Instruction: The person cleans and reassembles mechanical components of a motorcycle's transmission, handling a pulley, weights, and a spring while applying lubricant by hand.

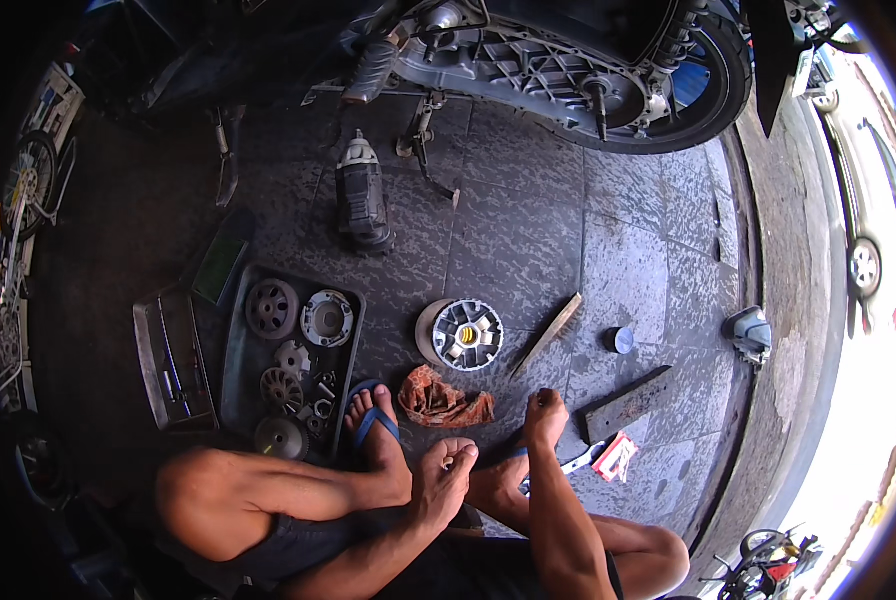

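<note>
1. Take the round, ribbed pulley as the middle of the clock, twelve pointing up toward the scooter. It sits on the floor, ribbed face up with a yellow centre, apparently raised on a brownish, drum-like base.

2. The left hand is at six o'clock, nearer the person than the rag. Its fingers are curled in, thumb against them, and seem to pinch a small pale piece; what that is, I can't make out from here.

3. The right hand hangs between four and five o'clock, fingers folded together into a fist. Whether anything is inside, I can't tell. Neither hand touches the pulley.

4. To my eye this is small-part work: readying or checking a little piece beside the pulley. The scooter's bared casing and the tray of loose parts at nine o'clock suggest a drive unit taken down, with refitting not yet done.

5. If the piece belongs in the pulley, the next move calls for the left hand to come up toward twelve, clear of the rag, and set it square in its slot. A steadying right hand would help, since the pulley could rock on that base.
</note>
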Demonstrator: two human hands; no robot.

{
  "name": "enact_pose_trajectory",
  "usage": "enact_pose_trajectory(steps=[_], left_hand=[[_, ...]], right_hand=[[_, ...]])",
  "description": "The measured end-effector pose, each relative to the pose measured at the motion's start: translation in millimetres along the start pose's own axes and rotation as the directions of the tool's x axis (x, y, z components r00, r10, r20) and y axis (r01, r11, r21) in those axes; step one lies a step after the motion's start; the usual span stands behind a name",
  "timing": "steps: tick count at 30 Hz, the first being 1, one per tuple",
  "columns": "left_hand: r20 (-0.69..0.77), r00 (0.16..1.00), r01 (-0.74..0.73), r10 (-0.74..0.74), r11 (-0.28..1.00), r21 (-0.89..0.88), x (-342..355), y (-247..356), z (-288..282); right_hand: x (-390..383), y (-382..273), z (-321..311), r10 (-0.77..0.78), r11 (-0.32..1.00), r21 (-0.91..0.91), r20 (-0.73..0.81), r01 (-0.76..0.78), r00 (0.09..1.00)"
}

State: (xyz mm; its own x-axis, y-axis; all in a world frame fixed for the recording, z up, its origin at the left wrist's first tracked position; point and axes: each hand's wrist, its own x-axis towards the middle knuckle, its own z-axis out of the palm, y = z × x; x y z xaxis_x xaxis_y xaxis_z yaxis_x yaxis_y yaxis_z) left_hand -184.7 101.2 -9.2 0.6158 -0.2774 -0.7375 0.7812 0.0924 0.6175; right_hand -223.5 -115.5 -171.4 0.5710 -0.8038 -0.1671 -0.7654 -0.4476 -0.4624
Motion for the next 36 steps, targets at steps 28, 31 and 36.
enact_pose_trajectory(steps=[28, 31, 36], left_hand=[[0.013, 0.987, -0.153, 0.161, 0.959, -0.238, -13, 35, -7], [0.048, 0.979, -0.182, 0.200, 0.950, -0.255, -23, 41, -6], [0.052, 0.940, -0.324, 0.338, 0.929, -0.176, -31, 47, -12]], right_hand=[[-77, -139, -119, -0.485, -0.259, 0.595, 0.601, -0.761, 0.635], [-96, -145, -133, -0.547, -0.249, 0.624, 0.540, -0.740, 0.640], [-109, -156, -144, -0.550, -0.171, 0.645, 0.565, -0.745, 0.615]])
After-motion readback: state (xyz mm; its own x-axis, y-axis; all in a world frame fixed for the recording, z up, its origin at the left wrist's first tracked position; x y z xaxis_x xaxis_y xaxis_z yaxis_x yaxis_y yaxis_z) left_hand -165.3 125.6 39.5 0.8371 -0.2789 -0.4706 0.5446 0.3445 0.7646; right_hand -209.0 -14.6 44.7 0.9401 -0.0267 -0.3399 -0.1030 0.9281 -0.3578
